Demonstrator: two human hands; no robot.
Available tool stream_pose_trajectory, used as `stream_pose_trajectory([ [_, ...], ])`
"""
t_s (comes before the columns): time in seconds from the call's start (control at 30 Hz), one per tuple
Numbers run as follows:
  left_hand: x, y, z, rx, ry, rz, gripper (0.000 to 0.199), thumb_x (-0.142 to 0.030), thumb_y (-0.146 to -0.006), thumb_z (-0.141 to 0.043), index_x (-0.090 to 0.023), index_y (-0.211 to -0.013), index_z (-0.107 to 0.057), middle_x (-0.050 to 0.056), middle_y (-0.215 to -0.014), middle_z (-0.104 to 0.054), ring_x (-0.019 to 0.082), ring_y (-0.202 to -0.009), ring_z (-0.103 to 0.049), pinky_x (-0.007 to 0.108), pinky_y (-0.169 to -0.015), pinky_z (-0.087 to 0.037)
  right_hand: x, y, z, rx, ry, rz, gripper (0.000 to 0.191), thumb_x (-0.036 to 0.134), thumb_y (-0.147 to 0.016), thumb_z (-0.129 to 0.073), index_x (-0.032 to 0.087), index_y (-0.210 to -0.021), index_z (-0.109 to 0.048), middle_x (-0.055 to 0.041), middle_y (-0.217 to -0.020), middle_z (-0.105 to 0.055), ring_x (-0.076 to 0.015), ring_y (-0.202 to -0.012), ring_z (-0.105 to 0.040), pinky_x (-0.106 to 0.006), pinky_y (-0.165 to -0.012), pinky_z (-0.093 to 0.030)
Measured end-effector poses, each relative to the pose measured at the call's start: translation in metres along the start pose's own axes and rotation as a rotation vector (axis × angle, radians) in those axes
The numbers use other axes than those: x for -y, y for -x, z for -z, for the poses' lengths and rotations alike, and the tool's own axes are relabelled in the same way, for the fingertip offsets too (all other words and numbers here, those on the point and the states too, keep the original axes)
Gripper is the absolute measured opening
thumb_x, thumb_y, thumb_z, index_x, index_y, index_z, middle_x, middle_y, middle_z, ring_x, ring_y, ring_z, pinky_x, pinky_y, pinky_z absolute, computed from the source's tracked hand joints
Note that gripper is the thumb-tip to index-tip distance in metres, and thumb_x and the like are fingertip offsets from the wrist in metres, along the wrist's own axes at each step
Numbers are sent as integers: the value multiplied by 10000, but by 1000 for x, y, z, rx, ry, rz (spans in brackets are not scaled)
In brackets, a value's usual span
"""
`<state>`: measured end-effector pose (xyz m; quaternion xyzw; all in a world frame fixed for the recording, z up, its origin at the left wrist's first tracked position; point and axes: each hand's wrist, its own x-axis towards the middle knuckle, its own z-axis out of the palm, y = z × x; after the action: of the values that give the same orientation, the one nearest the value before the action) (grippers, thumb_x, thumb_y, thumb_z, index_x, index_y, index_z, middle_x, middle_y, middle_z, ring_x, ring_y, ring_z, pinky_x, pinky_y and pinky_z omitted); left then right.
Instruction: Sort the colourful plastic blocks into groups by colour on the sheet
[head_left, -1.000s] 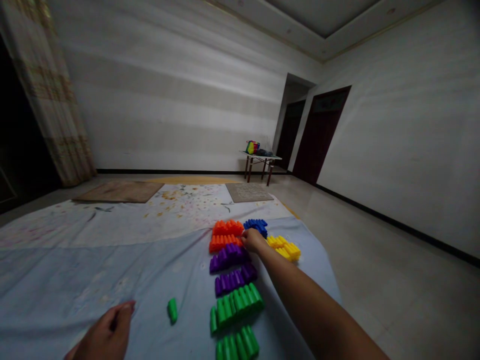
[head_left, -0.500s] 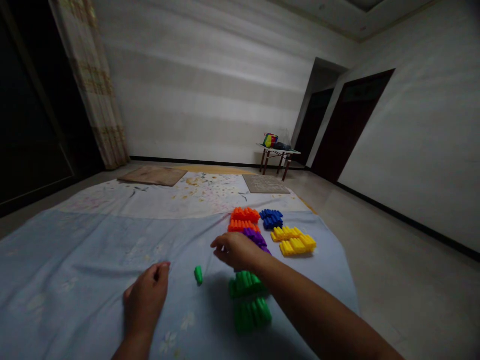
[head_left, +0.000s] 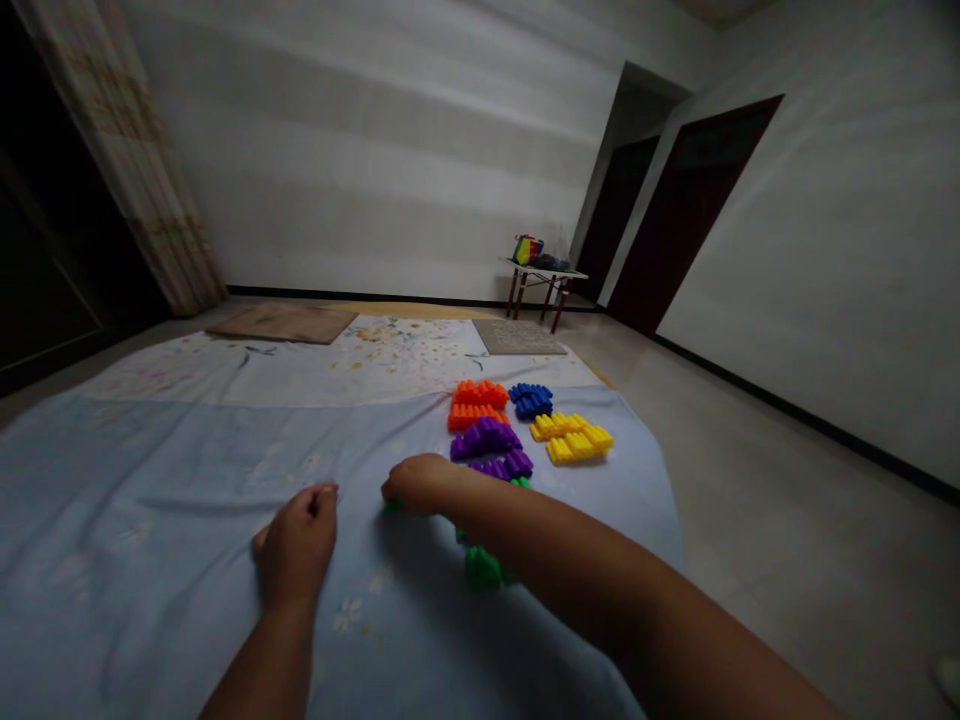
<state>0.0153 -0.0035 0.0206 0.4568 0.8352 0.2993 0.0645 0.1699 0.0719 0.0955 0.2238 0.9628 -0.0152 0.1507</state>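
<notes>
lone green piece (head_left: 391, 507) is mostly covered by right hand (head_left: 420, 482), left of purple pile (head_left: 486, 438) | contact's likely, grip can't be told tbh | left hand (head_left: 300, 540), further left, is curled narrow, nothing seen inside

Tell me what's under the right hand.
Under the right hand, a bit of one green piece shows by the fingertips; the rest is covered, so its grip is unclear.

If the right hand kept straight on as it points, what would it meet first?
Likely the green piece at the fingertips of the right hand; beyond it, perhaps the left hand, though depth is unclear.
</notes>
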Motion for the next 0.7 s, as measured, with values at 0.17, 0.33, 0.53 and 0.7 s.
stream_pose_trajectory([
  [0.17, 0, 1, -1, -21, -3, -1, 366, -390, -837, -316, -226, -920, -632, 61, -917, -696, 235, -916, -611, 351, -823, -383, -23, 50, 19, -395, -244, -145, 259, 288, -802, -554, 193, -1034, -620, -69, -994, -638, -177, -866, -592, -253, -679, -442],
  [0.33, 2, 0, -3, -21, -14, 3, 368, -397, -837, -322, -224, -923, -635, 64, -907, -693, 232, -897, -611, 342, -798, -393, -25, 121, 9, -614, -487, -328, 278, 254, -781, -578, 173, -1046, -609, -35, -877, -638, -122, -748, -568, -221, -671, -410],
  [0.53, 1, 1, -3, -32, 9, -4, 363, -400, -837, -329, -227, -914, -638, 61, -898, -694, 227, -910, -608, 344, -825, -385, 12, 173, -38, -534, -658, -537, 352, 289, -774, -572, 195, -1111, -537, -10, -824, -647, -125, -683, -564, -228, -629, -402],
  [0.7, 0, 3, -1, -11, 6, 6, 373, -391, -837, -318, -214, -923, -635, 78, -924, -693, 232, -904, -614, 343, -813, -389, 33, 177, -65, -471, -588, -616, 324, 290, -768, -561, 200, -1080, -560, -23, -867, -655, -157, -784, -592, -254, -711, -407],
])
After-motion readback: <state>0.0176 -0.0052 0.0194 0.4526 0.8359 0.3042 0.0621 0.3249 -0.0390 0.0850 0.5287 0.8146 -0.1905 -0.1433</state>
